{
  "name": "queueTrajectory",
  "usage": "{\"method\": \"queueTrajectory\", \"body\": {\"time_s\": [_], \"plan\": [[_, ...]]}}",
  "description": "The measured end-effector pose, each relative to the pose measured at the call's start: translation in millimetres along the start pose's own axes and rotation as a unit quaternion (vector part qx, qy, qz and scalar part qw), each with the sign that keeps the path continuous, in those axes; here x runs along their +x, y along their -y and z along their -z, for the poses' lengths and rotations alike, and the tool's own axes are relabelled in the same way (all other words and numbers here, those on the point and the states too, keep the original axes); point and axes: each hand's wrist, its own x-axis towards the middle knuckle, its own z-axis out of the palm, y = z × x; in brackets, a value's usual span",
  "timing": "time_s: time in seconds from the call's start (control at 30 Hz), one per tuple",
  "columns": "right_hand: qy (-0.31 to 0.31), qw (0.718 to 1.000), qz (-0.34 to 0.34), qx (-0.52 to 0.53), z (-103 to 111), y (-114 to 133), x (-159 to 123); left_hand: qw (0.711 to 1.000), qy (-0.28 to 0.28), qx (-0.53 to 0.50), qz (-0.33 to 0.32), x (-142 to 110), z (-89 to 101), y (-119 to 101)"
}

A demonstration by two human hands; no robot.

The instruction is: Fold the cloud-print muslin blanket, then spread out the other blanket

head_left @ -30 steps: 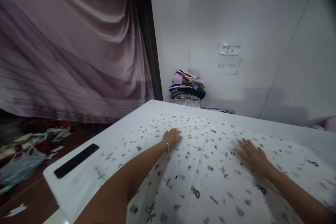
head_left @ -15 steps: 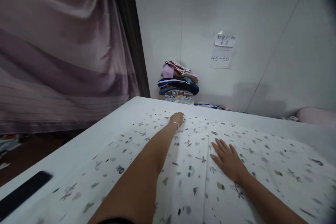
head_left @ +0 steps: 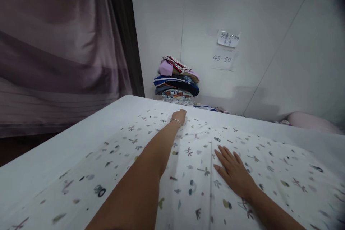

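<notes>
A large white cloth printed with small plants and rainbow shapes lies spread over the white table, with a straight crease running lengthwise near its middle. Stretched far forward, my left hand has its fingers curled in at the cloth's far edge, where the fabric bunches slightly; the fingertips are partly hidden. A bracelet circles that wrist. My right hand rests flat on the fabric, fingers spread, just right of the crease.
The white table has its far edge near a wall. Folded fabrics are stacked behind it. Paper notes hang on the wall. A pinkish curtain hangs at left, and a pink bundle lies beyond the table at right.
The view has shifted slightly, and the dark flat object at the lower left has left the picture. My left hand's fingers are drawn in more closely; my right hand stays flat.
</notes>
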Motion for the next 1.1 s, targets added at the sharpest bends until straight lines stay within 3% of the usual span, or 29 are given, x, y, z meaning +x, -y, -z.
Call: {"method": "queueTrajectory", "body": {"time_s": [0.3, 0.5, 0.7, 0.93, 1.1], "plan": [[0.010, 1.000, -0.004, -0.004, 0.0, -0.3, 0.4, 0.999, -0.017, -0.028, 0.035, 5.8, -11.0, 8.7], [0.006, 1.000, -0.003, -0.026, -3.8, -0.9, 0.0, 0.991, -0.060, -0.011, 0.121, -18.7, 4.7, 62.9], [-0.011, 0.999, 0.006, -0.040, -8.6, -3.7, -0.3, 0.991, -0.012, -0.009, 0.136, -48.3, 2.2, 111.5], [-0.012, 0.999, 0.005, -0.041, -10.3, -6.3, -1.0, 0.985, 0.039, -0.027, 0.168, -41.9, -4.3, 121.2], [0.002, 0.999, -0.002, -0.038, -10.6, -6.3, -0.3, 0.989, 0.044, -0.027, 0.136, -48.0, -2.9, 109.4]]}}
